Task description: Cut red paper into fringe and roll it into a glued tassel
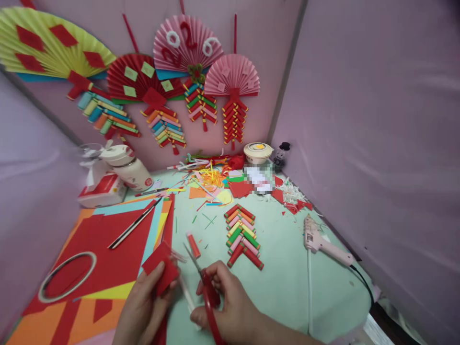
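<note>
Left hand (145, 304) pinched the red paper (162, 268); right hand (230, 304) gripped the scissors (209, 293), blades near that paper's edge! Paper rolls (235, 235) lay just beyond the right hand, and bare table (280, 278) opened rightward to a glue gun (323, 247) near the edge.

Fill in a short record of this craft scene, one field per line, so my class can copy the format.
Left hand: the left hand holds a piece of red paper
Right hand: the right hand holds red-handled scissors, blades pointing away from the person
Table, middle: paper rolls laid in a stacked V pattern
Table, left: coloured sheets with a pale ring on top
Table, right: a glue gun
Wall: four paper fans
</note>
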Action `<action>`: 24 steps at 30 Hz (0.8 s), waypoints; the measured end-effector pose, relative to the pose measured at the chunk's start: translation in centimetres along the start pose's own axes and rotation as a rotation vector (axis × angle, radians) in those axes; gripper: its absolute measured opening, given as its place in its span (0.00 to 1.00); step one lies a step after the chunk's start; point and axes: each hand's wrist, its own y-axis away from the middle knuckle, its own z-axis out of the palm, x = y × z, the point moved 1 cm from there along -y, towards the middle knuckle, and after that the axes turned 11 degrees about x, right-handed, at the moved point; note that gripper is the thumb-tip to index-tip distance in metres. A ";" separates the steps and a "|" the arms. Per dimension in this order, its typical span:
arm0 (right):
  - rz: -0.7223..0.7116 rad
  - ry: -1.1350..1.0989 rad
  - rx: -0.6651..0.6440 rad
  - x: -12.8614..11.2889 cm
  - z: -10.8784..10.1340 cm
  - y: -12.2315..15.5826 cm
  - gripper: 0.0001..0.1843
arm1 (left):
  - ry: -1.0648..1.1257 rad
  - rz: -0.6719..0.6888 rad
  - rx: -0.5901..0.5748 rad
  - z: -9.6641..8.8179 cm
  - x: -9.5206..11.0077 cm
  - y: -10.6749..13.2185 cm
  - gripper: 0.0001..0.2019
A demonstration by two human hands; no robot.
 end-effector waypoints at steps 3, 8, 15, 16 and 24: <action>-0.111 0.034 0.002 0.2 -0.1 0.4 0.18 | 0.040 0.088 -0.058 0.9 0.2 0.8 0.07; -0.194 0.131 -0.005 0.7 -0.3 0.8 0.13 | 0.110 0.216 -0.108 1.2 -0.2 1.2 0.08; -0.251 0.300 -0.004 0.3 -0.6 1.7 0.16 | 0.202 0.370 -0.157 0.5 0.3 0.9 0.10; -0.258 0.330 -0.001 0.2 -0.7 1.7 0.16 | 0.223 0.382 -0.165 0.4 0.5 0.8 0.11; -0.361 0.574 0.062 0.9 -0.9 1.1 0.16 | 0.251 0.430 -0.289 -0.2 0.8 0.8 0.12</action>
